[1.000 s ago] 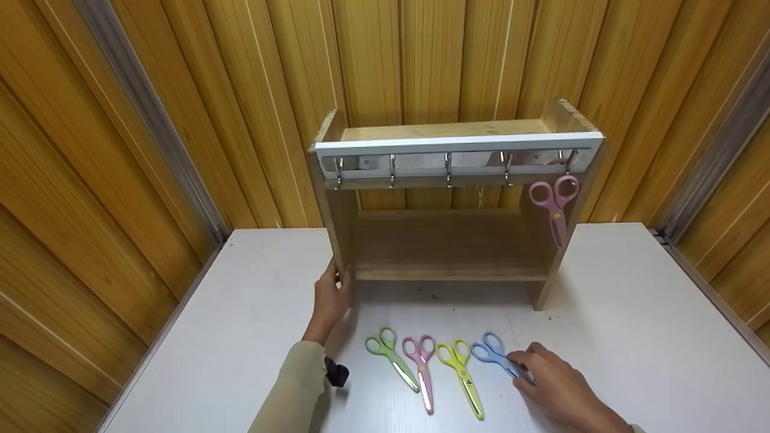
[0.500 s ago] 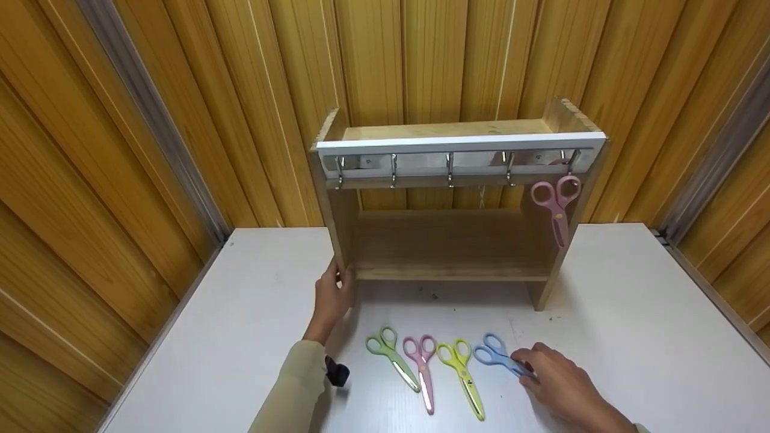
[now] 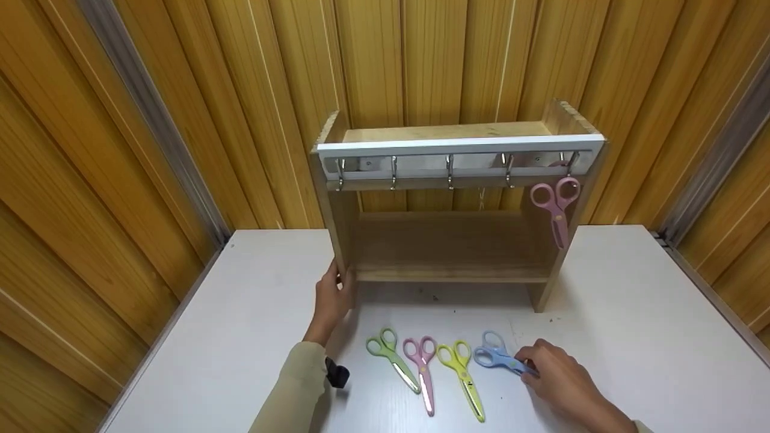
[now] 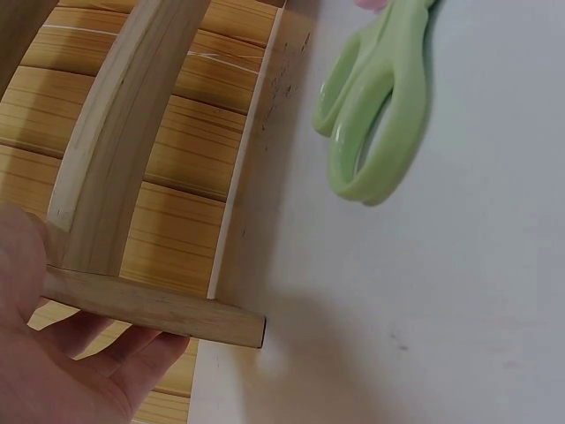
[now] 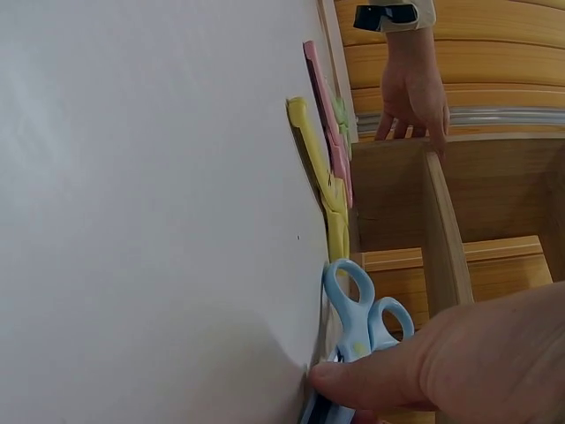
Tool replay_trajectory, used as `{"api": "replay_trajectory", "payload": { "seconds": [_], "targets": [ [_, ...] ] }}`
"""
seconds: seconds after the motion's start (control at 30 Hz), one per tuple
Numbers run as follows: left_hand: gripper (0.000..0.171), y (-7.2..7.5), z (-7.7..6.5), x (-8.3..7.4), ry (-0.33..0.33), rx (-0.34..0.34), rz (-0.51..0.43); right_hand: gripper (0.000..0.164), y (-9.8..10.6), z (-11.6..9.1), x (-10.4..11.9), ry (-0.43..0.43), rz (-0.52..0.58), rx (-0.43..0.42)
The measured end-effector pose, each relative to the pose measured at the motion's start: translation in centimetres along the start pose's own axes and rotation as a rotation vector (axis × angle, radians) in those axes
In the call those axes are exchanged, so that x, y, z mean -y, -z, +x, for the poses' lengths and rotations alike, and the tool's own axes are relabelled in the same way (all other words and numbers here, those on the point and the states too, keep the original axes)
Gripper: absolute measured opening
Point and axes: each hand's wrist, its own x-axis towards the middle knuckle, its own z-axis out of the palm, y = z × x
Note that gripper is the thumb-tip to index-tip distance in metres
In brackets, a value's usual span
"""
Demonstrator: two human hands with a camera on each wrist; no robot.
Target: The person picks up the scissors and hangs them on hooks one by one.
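Observation:
My right hand (image 3: pixel 559 374) pinches the blue scissors (image 3: pixel 498 357) by the blade end, with the handle loops pointing left. In the right wrist view the thumb lies across the blades of the blue scissors (image 5: pixel 353 309). My left hand (image 3: pixel 332 299) grips the lower left side panel of a wooden shelf (image 3: pixel 451 274), thumb on one face and fingers on the other, as the left wrist view shows. Green scissors (image 3: pixel 392 361), pink scissors (image 3: pixel 424 373) and yellow scissors (image 3: pixel 462 379) lie in a row on the white table, left of the blue pair.
A metal rail with several hooks (image 3: pixel 450 171) runs along the shelf's top front. Another pair of pink scissors (image 3: pixel 557 210) hangs from its rightmost hook. Wood-look panel walls (image 3: pixel 180 90) stand behind and at both sides of the white table (image 3: pixel 258 337).
My right hand has shifted slightly right with the blue scissors, whose loops have turned and seem a little raised. The left hand stays on the shelf panel.

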Motion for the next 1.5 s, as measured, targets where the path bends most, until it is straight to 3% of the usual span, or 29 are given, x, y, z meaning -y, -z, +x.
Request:
{"api": "replay_trajectory", "payload": {
  "seconds": [0.37, 0.53, 0.77, 1.03, 1.3, 1.5],
  "targets": [
    [0.053, -0.1, 0.0, 0.0, 0.000, 0.008, 0.002, 0.020, 0.2, 0.4, 0.0, -0.017, -0.007, 0.036],
    [0.052, -0.1, 0.3, 0.0, -0.003, 0.007, -0.012, 0.022, 1.4, 0.7, 0.2, 0.040, -0.009, -0.007],
    [0.052, -0.3, 0.7, 0.3, 0.016, 0.013, -0.003, 0.022, 5.0, 1.6, 0.9, 0.150, -0.047, -0.098],
    [0.052, -0.2, 0.5, 0.2, -0.032, -0.012, 0.016, 0.018, 9.6, 2.5, 2.5, 0.272, -0.025, -0.276],
    [0.053, -0.3, 0.6, 0.4, 0.001, -0.014, 0.019, 0.023, 12.0, 3.4, 4.3, 0.391, 0.036, -0.463],
    [0.054, -0.4, 0.4, 0.2, 0.015, -0.012, 0.018, 0.025, 13.5, 4.1, 5.2, 0.432, 0.096, -0.570]
  ]
}}
